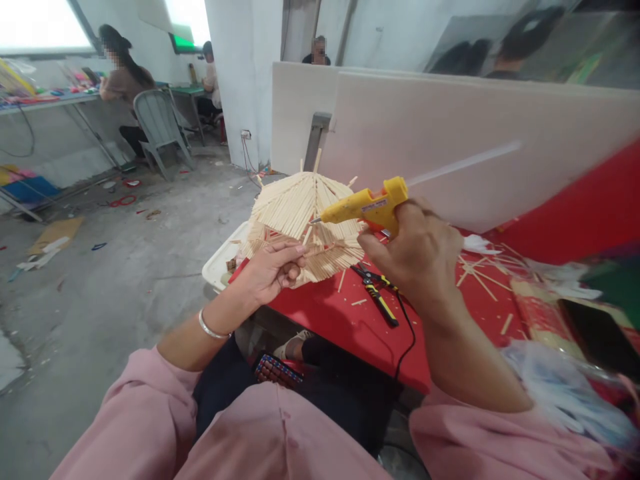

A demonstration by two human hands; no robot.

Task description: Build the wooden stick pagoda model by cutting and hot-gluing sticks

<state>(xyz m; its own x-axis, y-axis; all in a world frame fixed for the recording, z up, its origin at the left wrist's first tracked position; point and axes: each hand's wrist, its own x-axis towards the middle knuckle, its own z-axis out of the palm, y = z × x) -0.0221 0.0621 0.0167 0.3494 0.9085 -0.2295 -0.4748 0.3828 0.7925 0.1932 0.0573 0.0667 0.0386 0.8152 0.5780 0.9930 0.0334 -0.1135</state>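
My right hand (417,250) is wrapped round the handle of a yellow hot glue gun (367,205), whose metal nozzle points left at a model roof of thin wooden sticks (285,207). My left hand (280,267) is closed in a pinch on a short wooden stick (307,235), just below the nozzle. The roof has upper and lower tiers of pale sticks laid side by side, with a gap between them near the nozzle. Black-and-yellow pliers (377,300) lie on the red table (320,307) below my right hand. My palm hides the gun's trigger.
Loose sticks (480,277) are scattered at the right, near a dark phone (597,333) and a clear plastic bag (555,387). A black cord (407,333) hangs over the table's front edge. White boards (450,140) stand behind. Other people sit farther back, one by a chair (157,120).
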